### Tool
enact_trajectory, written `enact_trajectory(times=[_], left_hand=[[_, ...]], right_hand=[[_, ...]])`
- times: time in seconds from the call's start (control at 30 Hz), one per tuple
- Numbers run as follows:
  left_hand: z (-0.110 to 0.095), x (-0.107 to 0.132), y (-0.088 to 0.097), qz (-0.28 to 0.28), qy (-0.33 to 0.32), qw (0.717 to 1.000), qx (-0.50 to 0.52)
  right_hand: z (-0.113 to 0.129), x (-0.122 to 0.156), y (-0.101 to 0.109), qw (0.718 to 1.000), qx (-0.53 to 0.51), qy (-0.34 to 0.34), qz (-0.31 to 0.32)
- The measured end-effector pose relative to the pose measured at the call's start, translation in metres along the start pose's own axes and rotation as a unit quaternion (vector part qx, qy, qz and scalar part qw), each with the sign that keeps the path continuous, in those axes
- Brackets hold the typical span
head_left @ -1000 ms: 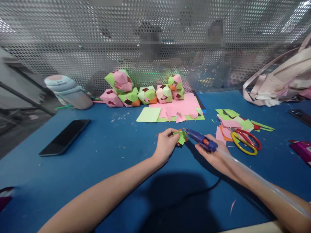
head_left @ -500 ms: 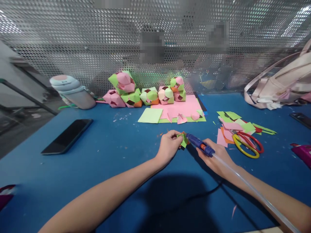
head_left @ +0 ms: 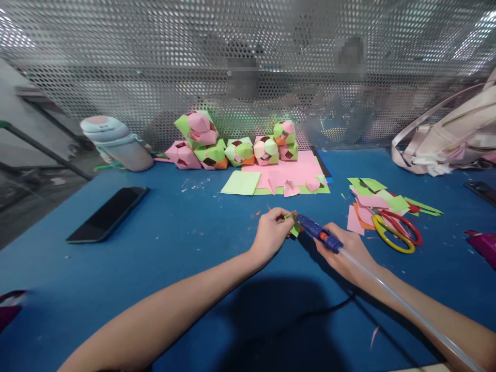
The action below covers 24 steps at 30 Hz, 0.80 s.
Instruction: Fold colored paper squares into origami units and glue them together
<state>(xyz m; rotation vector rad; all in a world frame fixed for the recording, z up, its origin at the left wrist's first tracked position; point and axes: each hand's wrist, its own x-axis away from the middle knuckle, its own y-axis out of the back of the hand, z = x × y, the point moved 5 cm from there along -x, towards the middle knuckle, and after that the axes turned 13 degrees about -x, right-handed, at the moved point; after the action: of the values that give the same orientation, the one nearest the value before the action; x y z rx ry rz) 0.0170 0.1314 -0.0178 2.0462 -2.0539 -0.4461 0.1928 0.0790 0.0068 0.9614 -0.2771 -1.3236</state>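
Note:
Between the fingertips of my left hand [head_left: 272, 231] is a small folded green paper piece [head_left: 295, 227] with a bit of orange at its edge. My right hand [head_left: 346, 250] grips a blue glue gun [head_left: 318, 233], and a long clear glue stick [head_left: 406, 309] sticks out of its back end. The gun's nozzle is at the paper piece; whether it touches cannot be made out. Behind my hands lie pink folded paper pieces [head_left: 291, 188] on pink sheets [head_left: 294, 168], beside a pale green paper stack [head_left: 241, 183].
Several pink-and-green paper balls [head_left: 211, 155] line the perforated metal screen [head_left: 155, 77]. At right, scissors [head_left: 395, 232] lie on paper scraps [head_left: 368, 201], near a pale bag [head_left: 445, 134]. A phone [head_left: 108, 214] and a bottle [head_left: 120, 144] are at left. A dark cord [head_left: 321, 312] crosses the blue table [head_left: 186, 248].
The view has shifted very slightly. Both hands stay almost in place, with the glue gun's nozzle still at the paper piece.

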Motion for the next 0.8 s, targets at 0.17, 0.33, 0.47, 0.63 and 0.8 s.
enact_trajectory(times=[0.17,0.33,0.47,0.63,0.8], left_hand=[[0.0022,0.0,-0.0004,0.001,-0.002,1.0,0.0],[0.0058,-0.0007,-0.0024,0.006,-0.005,1.0,0.002],[0.0075,-0.0012,-0.0028,0.006,-0.004,1.0,0.001],[0.0088,-0.0014,-0.0034,0.006,-0.006,1.0,0.006],[0.0098,-0.0013,-0.0042,0.01,-0.009,1.0,0.008]], right_hand=[[0.0,-0.0001,0.0004,1.0,0.013,-0.006,0.009],[0.0003,0.0007,0.0001,1.0,0.02,0.001,0.014],[-0.0015,0.0013,0.0003,0.999,0.03,-0.006,0.014],[-0.0014,0.0019,-0.0007,0.999,0.027,0.002,0.018],[-0.0001,0.0014,0.0,0.999,0.027,-0.001,0.019]])
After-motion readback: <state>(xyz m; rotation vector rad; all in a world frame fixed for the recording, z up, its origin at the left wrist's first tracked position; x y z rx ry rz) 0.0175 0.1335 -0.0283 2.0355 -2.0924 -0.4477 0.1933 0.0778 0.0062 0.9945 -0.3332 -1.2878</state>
